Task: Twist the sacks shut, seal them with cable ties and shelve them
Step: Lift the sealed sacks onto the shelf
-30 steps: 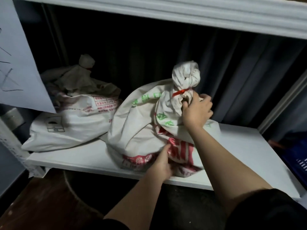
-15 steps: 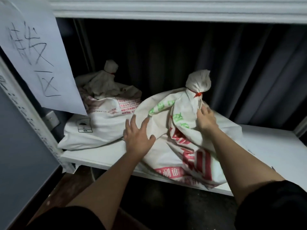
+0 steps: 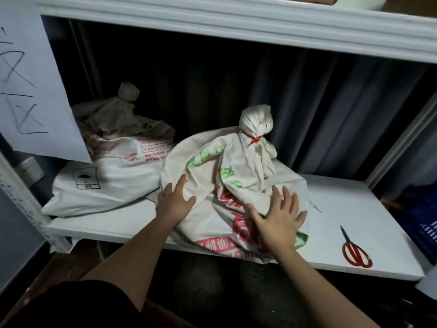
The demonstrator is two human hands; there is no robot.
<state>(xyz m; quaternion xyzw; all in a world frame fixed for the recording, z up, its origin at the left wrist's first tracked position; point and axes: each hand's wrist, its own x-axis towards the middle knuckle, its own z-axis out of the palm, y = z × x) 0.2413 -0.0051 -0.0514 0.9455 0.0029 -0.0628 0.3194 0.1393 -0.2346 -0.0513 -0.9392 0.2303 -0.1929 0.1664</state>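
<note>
A white sack [image 3: 212, 166] with red and green print sits on the white shelf [image 3: 350, 207], its twisted neck upright and bound with a red cable tie [image 3: 255, 140]. My left hand [image 3: 175, 201] presses flat on the sack's left side, fingers straight. My right hand [image 3: 280, 217] lies spread on the sack's front right. A second tied sack [image 3: 113, 176] lies to the left at the back of the shelf, touching the first.
Red-handled scissors [image 3: 354, 250] lie on the shelf near its front right edge. A paper sign [image 3: 30, 91] with handwriting hangs at the left post. A dark curtain [image 3: 307, 102] hangs behind the shelf, an upper shelf [image 3: 236, 22] runs overhead, and a blue crate [image 3: 423, 223] stands at the far right.
My right hand has left the sack's neck and now lies flat on its front. My left hand has moved from the bottom edge onto the sack's left side. The sack sits further back.
</note>
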